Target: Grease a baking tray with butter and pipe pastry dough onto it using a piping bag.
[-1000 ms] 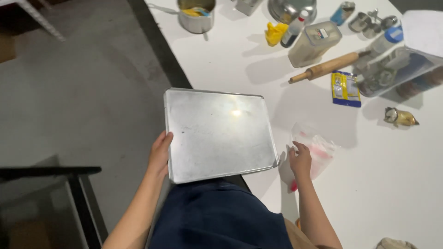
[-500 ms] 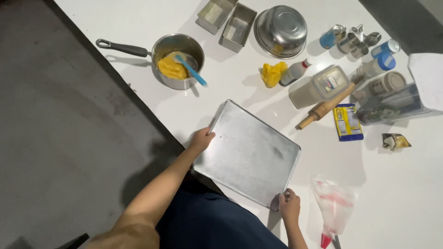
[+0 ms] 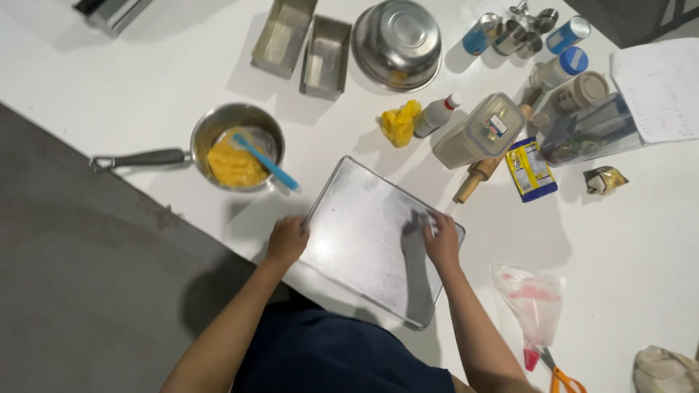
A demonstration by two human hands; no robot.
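— Where's the tray, and what are your hands doing?

— The baking tray [image 3: 368,236] lies flat on the white table [image 3: 145,80], at the near edge just in front of me. My left hand [image 3: 286,240] is curled over its left rim, fingers closed on the edge. My right hand [image 3: 441,240] rests on the right part of it, fingers spread flat on the metal, gripping nothing.

— How do you handle it well?

— I'd judge: keep it level, press evenly with both hands, and keep the near corner from hanging off the table.

— Count things, left to right.

— One saucepan [image 3: 234,145] of yellow mixture, one blue spatula [image 3: 266,163] in it. Two loaf tins [image 3: 306,44]. One steel bowl [image 3: 397,42]. One yellow crumpled wrapper [image 3: 399,122], one small squeeze bottle [image 3: 435,113], one clear lidded container [image 3: 480,131], one rolling pin [image 3: 477,175]. One piping bag [image 3: 535,302], one pair of orange-handled scissors [image 3: 557,375]. The small tins beyond I can't count surely.
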